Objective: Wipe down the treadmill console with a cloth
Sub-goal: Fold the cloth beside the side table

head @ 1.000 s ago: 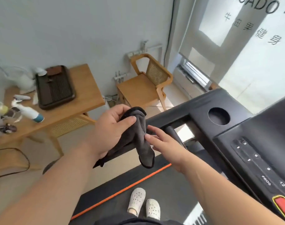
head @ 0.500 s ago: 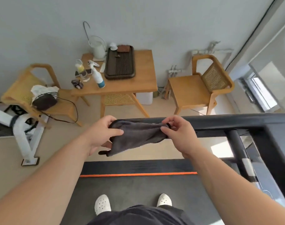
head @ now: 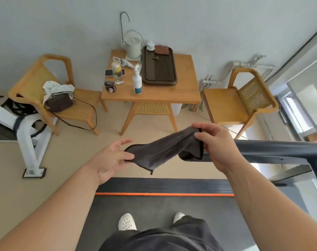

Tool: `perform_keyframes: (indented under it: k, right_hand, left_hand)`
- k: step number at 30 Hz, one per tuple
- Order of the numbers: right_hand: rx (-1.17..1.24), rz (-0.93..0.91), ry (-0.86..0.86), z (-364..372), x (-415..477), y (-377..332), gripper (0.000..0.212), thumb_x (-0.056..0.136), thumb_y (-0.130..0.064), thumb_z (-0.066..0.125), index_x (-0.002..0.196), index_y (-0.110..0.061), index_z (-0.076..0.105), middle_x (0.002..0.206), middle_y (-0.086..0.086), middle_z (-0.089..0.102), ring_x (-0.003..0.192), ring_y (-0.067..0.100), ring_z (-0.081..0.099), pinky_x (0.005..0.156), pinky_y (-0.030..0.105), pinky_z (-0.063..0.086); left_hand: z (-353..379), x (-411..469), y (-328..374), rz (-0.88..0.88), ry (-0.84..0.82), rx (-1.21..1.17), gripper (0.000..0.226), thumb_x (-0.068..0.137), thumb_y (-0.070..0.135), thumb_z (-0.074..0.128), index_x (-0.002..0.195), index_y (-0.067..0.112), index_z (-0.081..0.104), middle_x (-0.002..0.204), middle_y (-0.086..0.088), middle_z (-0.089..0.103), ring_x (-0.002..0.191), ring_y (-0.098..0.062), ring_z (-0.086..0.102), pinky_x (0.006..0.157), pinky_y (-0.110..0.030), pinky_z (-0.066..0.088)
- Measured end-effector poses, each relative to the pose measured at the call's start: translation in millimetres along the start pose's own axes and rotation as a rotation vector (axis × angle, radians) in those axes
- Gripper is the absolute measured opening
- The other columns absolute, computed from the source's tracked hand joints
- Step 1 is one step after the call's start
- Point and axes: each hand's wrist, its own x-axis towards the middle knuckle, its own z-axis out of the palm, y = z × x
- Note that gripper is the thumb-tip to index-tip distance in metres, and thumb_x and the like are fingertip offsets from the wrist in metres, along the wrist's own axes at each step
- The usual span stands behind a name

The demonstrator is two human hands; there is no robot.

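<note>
A dark grey cloth (head: 165,151) hangs stretched between my hands above the treadmill's edge. My right hand (head: 215,145) pinches its bunched right end between thumb and fingers. The fingers of my left hand (head: 112,158) are spread, with the thumb lifted; the cloth's left edge lies against the fingertips. The treadmill's dark handrail (head: 280,149) runs off to the right behind my right hand. The console itself is out of view. I stand on the treadmill belt (head: 154,211) in white shoes.
Ahead stands a wooden table (head: 183,91) with a spray bottle (head: 137,82), a kettle, a dark tray and small items. Wooden chairs flank it; the left chair (head: 51,84) holds a bag. A white machine frame (head: 31,142) stands at the far left.
My head has turned left, away from the console, and now faces the table. The cloth went from bunched in my left hand to spread between both hands. My left hand's fingers have just loosened.
</note>
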Motion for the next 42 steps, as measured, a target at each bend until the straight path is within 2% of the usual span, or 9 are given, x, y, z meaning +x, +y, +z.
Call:
perform_keyframes:
  k: [5,8,10,15,19,26,32,36,42]
  right_hand:
    - [-0.122,-0.040,0.047,37,23,-7,0.027,0.094,0.000,0.068,0.105,-0.024,0.077,0.102,0.001,0.074,0.095,0.017,0.074,0.079,0.035,0.064]
    - [-0.151,-0.064,0.082,57,44,-8,0.023,0.094,0.001,0.065,0.085,-0.017,0.076,0.086,0.002,0.075,0.077,0.009,0.071,0.063,0.022,0.057]
    - [-0.193,-0.072,0.066,69,57,-8,0.026,0.094,-0.001,0.065,0.081,-0.021,0.076,0.084,0.000,0.075,0.077,0.007,0.069,0.064,0.023,0.057]
    - [-0.141,-0.045,-0.037,105,81,-12,0.024,0.094,-0.006,0.069,0.095,-0.027,0.079,0.097,0.000,0.077,0.094,0.014,0.071,0.080,0.030,0.060]
    - [-0.111,-0.042,-0.096,136,90,-20,0.028,0.092,-0.001,0.070,0.106,-0.025,0.078,0.100,0.002,0.077,0.092,0.013,0.073,0.075,0.026,0.062]
    - [-0.226,-0.006,-0.185,212,130,-41,0.038,0.090,0.000,0.069,0.106,-0.034,0.077,0.099,0.012,0.076,0.094,0.028,0.072,0.073,0.033,0.059]
    - [-0.197,0.055,-0.092,294,158,-82,0.041,0.091,0.007,0.061,0.117,-0.021,0.074,0.093,0.010,0.077,0.073,0.017,0.072,0.062,0.026,0.057]
    - [-0.092,0.001,0.012,321,172,-110,0.039,0.092,0.007,0.062,0.113,-0.022,0.077,0.114,0.006,0.073,0.094,0.022,0.075,0.081,0.041,0.064]
    - [0.093,0.023,0.073,349,200,-120,0.029,0.098,0.002,0.062,0.116,-0.017,0.075,0.123,0.005,0.069,0.101,0.014,0.073,0.079,0.033,0.062]
  left_hand:
    - [-24,28,13,-0.015,0.293,-0.249,0.040,0.094,-0.005,0.057,0.127,0.017,0.053,0.125,-0.018,0.063,0.102,-0.035,0.069,0.102,-0.059,0.046]
    - [-32,35,29,-0.007,0.378,-0.237,0.020,0.096,-0.005,0.052,0.108,0.011,0.059,0.118,-0.020,0.062,0.103,-0.035,0.066,0.074,-0.048,0.059]
    - [-41,33,41,0.039,0.371,-0.176,0.014,0.097,-0.002,0.053,0.098,0.009,0.062,0.111,-0.018,0.065,0.104,-0.032,0.064,0.074,-0.042,0.056]
    - [-72,14,72,0.125,0.215,0.436,0.030,0.077,0.009,0.083,0.102,0.019,0.071,0.101,-0.003,0.071,0.096,-0.021,0.068,0.079,-0.032,0.055]
    - [-96,20,81,0.157,0.406,1.060,0.021,0.080,0.007,0.073,0.084,0.027,0.068,0.093,0.008,0.064,0.083,-0.010,0.059,0.065,-0.024,0.045]
    - [-181,55,104,0.232,0.422,0.879,0.018,0.090,0.016,0.062,0.099,0.032,0.063,0.106,0.007,0.063,0.086,-0.015,0.059,0.071,-0.033,0.049]
    - [-211,111,126,0.174,0.073,0.610,0.073,0.080,0.045,0.078,0.143,0.032,0.043,0.134,0.005,0.054,0.119,-0.016,0.054,0.101,-0.037,0.045]
    - [-230,147,134,-0.055,0.004,0.450,0.093,0.076,0.064,0.072,0.151,0.022,0.036,0.151,-0.002,0.047,0.134,-0.025,0.046,0.108,-0.041,0.037]
    - [-270,189,163,-0.129,0.019,-0.143,0.035,0.089,0.025,0.071,0.121,0.012,0.064,0.119,-0.012,0.071,0.109,-0.031,0.067,0.097,-0.048,0.054]
